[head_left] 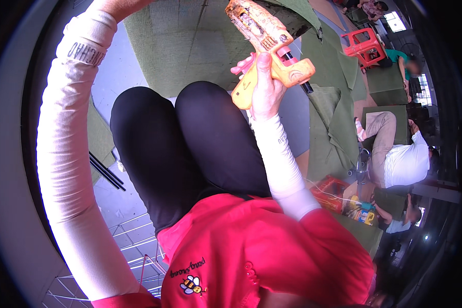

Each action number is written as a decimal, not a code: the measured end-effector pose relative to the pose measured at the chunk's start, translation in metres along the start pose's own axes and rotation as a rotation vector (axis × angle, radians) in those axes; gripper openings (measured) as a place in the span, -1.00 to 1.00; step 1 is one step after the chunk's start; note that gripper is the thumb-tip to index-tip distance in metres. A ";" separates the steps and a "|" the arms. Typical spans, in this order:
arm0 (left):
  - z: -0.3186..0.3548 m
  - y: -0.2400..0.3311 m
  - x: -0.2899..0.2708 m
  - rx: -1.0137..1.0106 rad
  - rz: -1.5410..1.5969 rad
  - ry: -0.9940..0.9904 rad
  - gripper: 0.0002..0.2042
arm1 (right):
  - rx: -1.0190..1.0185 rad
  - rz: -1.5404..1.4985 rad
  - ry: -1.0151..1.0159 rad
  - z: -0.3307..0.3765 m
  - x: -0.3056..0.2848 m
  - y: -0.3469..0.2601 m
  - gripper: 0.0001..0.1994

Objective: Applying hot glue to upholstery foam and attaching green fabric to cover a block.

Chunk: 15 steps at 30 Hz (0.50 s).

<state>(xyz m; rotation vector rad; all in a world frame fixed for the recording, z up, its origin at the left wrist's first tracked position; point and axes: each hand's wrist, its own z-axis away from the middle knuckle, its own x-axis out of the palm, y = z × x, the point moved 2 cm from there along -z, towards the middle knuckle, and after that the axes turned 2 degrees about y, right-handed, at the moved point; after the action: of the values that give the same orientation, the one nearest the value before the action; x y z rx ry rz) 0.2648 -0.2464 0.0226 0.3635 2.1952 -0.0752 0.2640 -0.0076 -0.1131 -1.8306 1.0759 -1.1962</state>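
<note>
My right hand (267,95) is closed around the handle of an orange hot glue gun (259,33), with the thumb along its back and fingertips by the pink trigger. The gun's front end is stained brown and points up toward the top edge. A black glue stick (306,87) pokes out of its rear. Only the wrist end of my left hand (120,6) shows at the top left; its fingers lie beyond the picture's edge. A green textured sheet (164,46) spreads in front of my knees, near both hands.
Several black sticks (107,172) lie left of my legs, near white wire racks (133,241). Green cloth (333,133) covers the right side. Beyond it are a red stool (364,46), a red crate (329,194) and co-workers, one in a white shirt (408,159).
</note>
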 end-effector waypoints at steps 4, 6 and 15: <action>0.002 -0.008 0.000 -0.063 0.031 -0.024 -0.83 | -0.018 0.069 -0.073 0.001 0.002 0.005 -0.56; 0.004 -0.010 0.002 -0.075 0.058 -0.017 -0.83 | 0.010 0.061 -0.070 0.002 0.002 0.007 -0.56; 0.007 -0.011 -0.002 -0.062 0.037 -0.013 -0.80 | 0.017 0.014 -0.042 -0.002 -0.004 0.009 -0.55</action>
<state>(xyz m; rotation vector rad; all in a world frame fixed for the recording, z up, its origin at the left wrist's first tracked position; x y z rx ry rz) 0.2676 -0.2589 0.0191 0.3682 2.1719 0.0105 0.2590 -0.0075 -0.1219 -1.8243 1.0499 -1.1503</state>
